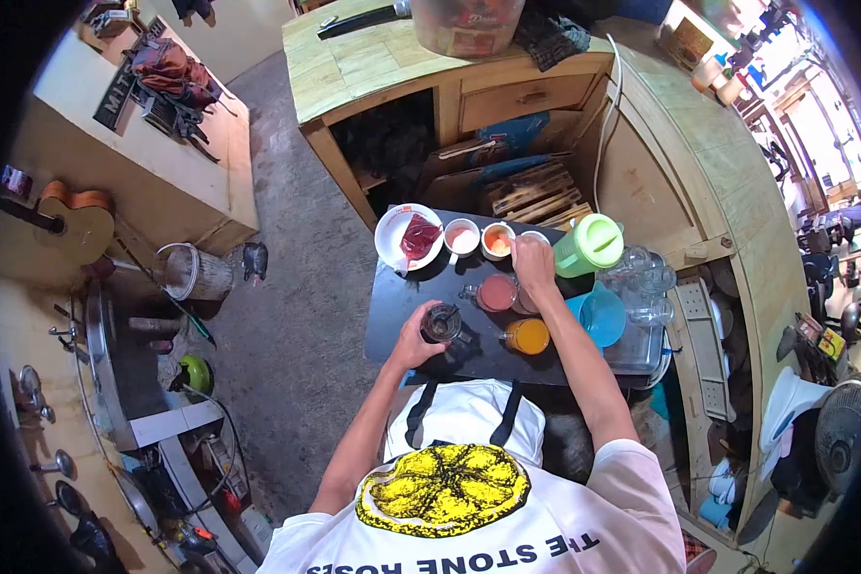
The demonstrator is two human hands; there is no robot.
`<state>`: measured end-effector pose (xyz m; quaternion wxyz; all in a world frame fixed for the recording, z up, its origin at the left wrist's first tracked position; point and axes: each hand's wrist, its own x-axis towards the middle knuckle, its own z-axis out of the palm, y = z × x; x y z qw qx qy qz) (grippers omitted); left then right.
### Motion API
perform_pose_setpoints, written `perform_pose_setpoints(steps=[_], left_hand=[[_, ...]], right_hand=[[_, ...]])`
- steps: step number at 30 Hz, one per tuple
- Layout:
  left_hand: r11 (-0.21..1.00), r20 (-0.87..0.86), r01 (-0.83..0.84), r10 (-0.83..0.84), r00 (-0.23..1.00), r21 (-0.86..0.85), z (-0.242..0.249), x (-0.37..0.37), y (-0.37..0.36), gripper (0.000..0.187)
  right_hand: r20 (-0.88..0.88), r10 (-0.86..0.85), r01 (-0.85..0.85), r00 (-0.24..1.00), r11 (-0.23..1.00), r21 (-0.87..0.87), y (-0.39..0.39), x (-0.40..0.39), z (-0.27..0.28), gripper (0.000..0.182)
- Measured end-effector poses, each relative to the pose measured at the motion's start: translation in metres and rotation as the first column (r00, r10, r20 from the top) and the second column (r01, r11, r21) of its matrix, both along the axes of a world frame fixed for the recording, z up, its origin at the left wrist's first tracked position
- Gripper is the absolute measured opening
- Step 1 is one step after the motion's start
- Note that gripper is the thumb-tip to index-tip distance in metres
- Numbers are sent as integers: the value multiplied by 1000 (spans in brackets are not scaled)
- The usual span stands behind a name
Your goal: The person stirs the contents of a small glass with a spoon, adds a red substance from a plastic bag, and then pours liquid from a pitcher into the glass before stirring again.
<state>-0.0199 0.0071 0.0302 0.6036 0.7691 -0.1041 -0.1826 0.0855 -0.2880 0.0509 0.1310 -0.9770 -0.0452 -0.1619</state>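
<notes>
"What are your hands doing?"

"My left hand (414,341) is curled round a glass mug (441,323), gripping its side; my right hand (534,262) is bunched at a white cup (536,233), but its fingertips are hidden, so I cannot tell whether they pinch anything."

"Where is the mug?"

"Take the green pitcher (591,247) as the mark; the mug is well to its left and nearer to me; the white cup is just beside its left side."

"How would you do this well?"

"I'd hold the mug steady and level in my left palm, and work the right fingers gently, so the cup doesn't tip; my right forearm passes between the orange drink (526,336) and the blue container (602,317), both on my side of the pitcher, so I'd lift the elbow before drawing back; the pink drink (496,293), left of the pitcher, also wants care."

"Which way does the mug point?"

"Its mouth faces up towards me; I judge its long axis close to upright, like the pitcher's; something dark shows inside, too unclear to name."
</notes>
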Motion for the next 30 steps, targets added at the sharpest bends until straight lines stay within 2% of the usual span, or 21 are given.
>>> perform_pose_setpoints(steps=[4, 6, 10, 12, 13, 16, 22, 25, 28, 30], left_hand=[[1000, 15, -8, 8, 1000, 23, -1, 0, 2, 83], [1000, 7, -7, 7, 1000, 9, -4, -1, 0, 83], [1000, 3, -13, 13, 1000, -20, -5, 0, 0, 82], [999, 1, -14, 14, 1000, -29, -4, 0, 0, 82], [999, -3, -17, 17, 1000, -31, -2, 0, -1, 81], [1000, -9, -14, 14, 1000, -22, -1, 0, -1, 80], [999, 32, -4, 3, 999, 39, 1, 1, 1, 79], [1000, 25, -2, 2, 1000, 24, 7, 3, -1, 79], [1000, -7, -5, 4, 1000, -17, 5, 3, 0, 79], [1000, -6, -3, 3, 1000, -27, 3, 2, 0, 79]], right_hand=[[-125, -188, 209, 974, 961, 183, -1, 4, -6, 33], [-258, -197, 285, 946, 885, 368, -7, 8, -20, 31], [-408, -220, 443, 886, 660, 606, -13, 8, -27, 27], [-471, -221, 515, 854, 493, 702, -11, 9, -24, 25], [-501, -216, 544, 838, 401, 737, -11, 10, -24, 24], [-564, -177, 590, 807, 294, 752, -15, 15, -31, 23], [-562, -186, 591, 806, 211, 778, -15, 12, -41, 24], [-544, -220, 585, 810, 233, 777, -13, 8, -38, 25], [-565, -217, 605, 796, 281, 745, -14, 5, -35, 24], [-544, -224, 584, 809, 416, 697, -17, 5, -35, 22]])
